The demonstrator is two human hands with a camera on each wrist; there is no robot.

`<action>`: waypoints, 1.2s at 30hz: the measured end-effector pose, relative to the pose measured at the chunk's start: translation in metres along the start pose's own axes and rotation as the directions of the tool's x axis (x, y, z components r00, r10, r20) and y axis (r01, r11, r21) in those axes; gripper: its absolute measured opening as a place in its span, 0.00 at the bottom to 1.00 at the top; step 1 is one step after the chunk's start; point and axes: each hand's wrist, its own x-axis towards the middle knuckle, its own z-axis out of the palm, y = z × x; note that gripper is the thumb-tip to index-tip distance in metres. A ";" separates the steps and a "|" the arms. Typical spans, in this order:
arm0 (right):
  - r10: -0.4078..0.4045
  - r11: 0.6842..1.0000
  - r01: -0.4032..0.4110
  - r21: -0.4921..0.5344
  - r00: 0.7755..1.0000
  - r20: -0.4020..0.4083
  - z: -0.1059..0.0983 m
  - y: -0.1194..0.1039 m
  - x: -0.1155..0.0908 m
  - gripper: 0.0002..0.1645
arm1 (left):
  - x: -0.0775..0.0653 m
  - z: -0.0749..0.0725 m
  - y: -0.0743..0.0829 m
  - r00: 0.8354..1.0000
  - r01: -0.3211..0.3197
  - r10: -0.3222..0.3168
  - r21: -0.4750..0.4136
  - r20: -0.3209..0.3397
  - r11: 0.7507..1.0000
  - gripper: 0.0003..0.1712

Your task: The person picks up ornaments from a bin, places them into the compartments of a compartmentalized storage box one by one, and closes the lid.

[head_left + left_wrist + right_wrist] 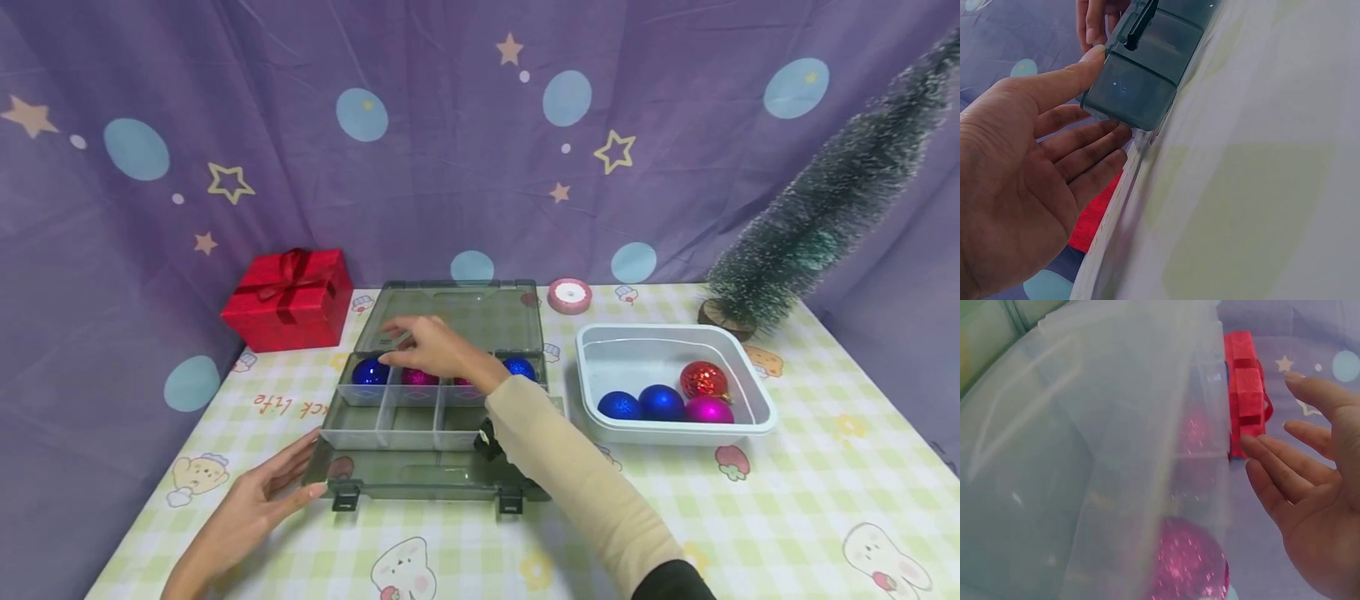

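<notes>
A grey see-through compartment box (408, 473) lies open on the table in the head view. Baubles stand along its back row: a blue bauble (370, 374) at the left end, two pink ones partly behind the right arm, and another blue bauble (519, 368) at the right. Over the back-left compartments is my right hand (431, 346), holding nothing, fingers spread loosely near the left blue bauble. My left hand (251, 504) touches the box's front-left corner, thumb at the front edge and fairly straight fingers along the side. A glittery pink bauble (1188, 562) shows through the plastic.
Right of the box stands a white tub (675, 432) with blue, pink and red baubles. A red gift box (288, 304) is at the back left. Behind are a pink ribbon roll (569, 297) and a small frosted tree (817, 208) on a wooden base.
</notes>
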 end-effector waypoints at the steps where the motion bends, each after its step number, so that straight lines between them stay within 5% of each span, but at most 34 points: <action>1: -0.001 1.000 0.001 0.011 1.000 -0.003 -0.002 0.000 -0.002 0.32 | 0.000 0.000 0.000 1.000 0.003 -0.003 -0.001 -0.001 1.000 0.43; 14: -0.003 1.000 0.002 -0.015 0.997 -0.083 -0.050 0.005 -0.043 0.31 | 0.000 -0.003 -0.001 1.000 0.017 -0.017 0.015 0.001 1.000 0.43; 27: 0.044 0.997 -0.056 -0.054 0.978 -0.203 -0.096 0.023 -0.123 0.31 | 0.001 -0.002 -0.001 1.000 0.009 -0.009 0.016 0.005 1.000 0.43; 36: 0.119 0.988 -0.143 -0.059 0.946 -0.300 -0.114 0.042 -0.184 0.27 | 0.000 -0.001 -0.001 1.000 -0.004 0.004 0.017 0.007 1.000 0.43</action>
